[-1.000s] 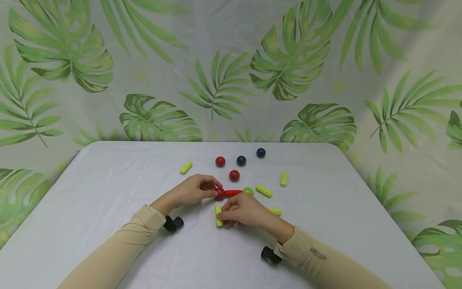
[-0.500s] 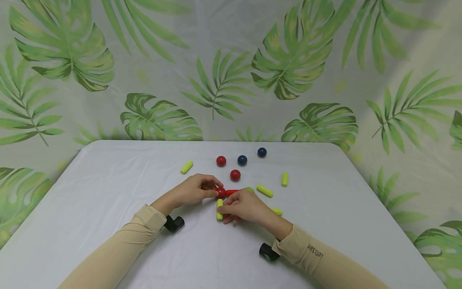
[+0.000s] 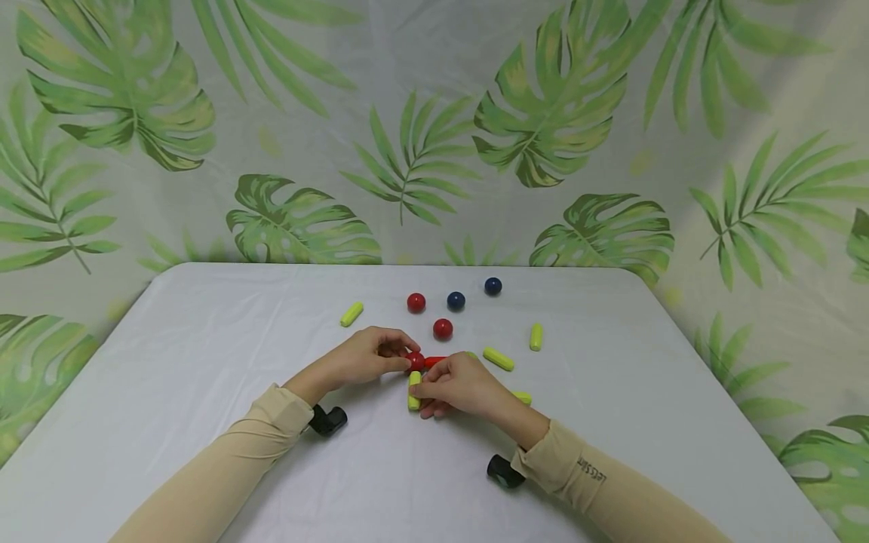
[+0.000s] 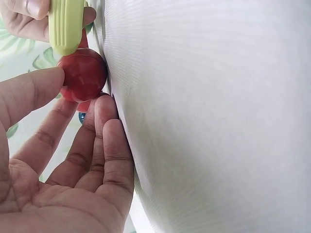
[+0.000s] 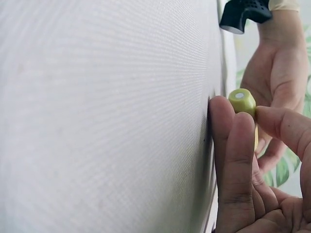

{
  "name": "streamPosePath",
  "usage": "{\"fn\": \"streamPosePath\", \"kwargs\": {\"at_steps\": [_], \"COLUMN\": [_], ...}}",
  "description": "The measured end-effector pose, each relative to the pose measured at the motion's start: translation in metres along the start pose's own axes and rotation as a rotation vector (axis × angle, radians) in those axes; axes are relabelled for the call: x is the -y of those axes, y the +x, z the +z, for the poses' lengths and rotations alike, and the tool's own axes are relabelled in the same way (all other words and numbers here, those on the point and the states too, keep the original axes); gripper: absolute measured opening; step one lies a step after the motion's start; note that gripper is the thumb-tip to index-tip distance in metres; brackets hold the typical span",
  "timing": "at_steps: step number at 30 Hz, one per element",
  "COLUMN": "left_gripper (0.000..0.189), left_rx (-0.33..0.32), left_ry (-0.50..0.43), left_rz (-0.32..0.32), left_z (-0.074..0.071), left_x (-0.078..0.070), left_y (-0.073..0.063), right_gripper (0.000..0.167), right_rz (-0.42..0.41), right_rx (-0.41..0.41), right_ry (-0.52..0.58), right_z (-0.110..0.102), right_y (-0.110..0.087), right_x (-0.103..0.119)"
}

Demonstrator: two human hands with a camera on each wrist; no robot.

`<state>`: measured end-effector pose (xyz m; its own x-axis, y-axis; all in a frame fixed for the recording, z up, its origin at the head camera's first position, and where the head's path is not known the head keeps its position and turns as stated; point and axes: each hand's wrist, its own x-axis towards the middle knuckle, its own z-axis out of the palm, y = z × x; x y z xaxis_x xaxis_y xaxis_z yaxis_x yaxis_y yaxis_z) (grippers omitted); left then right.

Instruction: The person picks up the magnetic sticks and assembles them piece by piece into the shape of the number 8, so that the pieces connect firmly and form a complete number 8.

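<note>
My left hand (image 3: 366, 354) pinches a red ball (image 3: 416, 361) between thumb and fingers, low at the white table. A red stick (image 3: 434, 362) runs rightward from that ball; a green ball (image 3: 472, 354) at its far end is mostly covered by my right hand (image 3: 463, 388). That right hand grips a ridged yellow-green stick (image 3: 415, 400) between thumb and fingers. In the left wrist view, the stick's rounded end (image 4: 65, 46) overlaps the top of the red ball (image 4: 83, 75). The stick's other end (image 5: 242, 101), with a pale round centre, faces the right wrist view.
Behind the hands lie loose red balls (image 3: 443, 329) and dark blue balls (image 3: 456, 301). More yellow-green sticks lie at the back left (image 3: 351, 314) and to the right (image 3: 498, 358), one (image 3: 523, 397) partly behind the right wrist. Black wrist cameras (image 3: 505, 471) hang below both sleeves.
My right hand has carried the yellow-green stick a little away from me, up to the red ball, covering more of the green ball. My left hand stays on the red ball.
</note>
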<state>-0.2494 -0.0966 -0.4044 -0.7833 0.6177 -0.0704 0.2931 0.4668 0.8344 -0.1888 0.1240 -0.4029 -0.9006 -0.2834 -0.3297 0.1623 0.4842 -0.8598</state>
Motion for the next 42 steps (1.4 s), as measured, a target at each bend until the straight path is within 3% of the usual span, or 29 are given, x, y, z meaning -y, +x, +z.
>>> {"fn": "streamPosePath", "kwargs": {"at_steps": [31,42], "left_gripper": [0.026,0.025], "left_rx": [0.001,-0.008], "left_ry": [0.000,0.003], "left_rz": [-0.012,-0.021], "left_z": [0.000,0.000], "left_x": [0.000,0.000], "left_y": [0.000,0.001], "right_gripper": [0.023,0.022], "right_rz": [0.002,-0.023], "right_rx": [0.036,0.066], "right_ry": [0.030,-0.036], "right_z": [-0.002,-0.014], "right_y": [0.001,-0.007], "right_x": [-0.002,0.003]}}
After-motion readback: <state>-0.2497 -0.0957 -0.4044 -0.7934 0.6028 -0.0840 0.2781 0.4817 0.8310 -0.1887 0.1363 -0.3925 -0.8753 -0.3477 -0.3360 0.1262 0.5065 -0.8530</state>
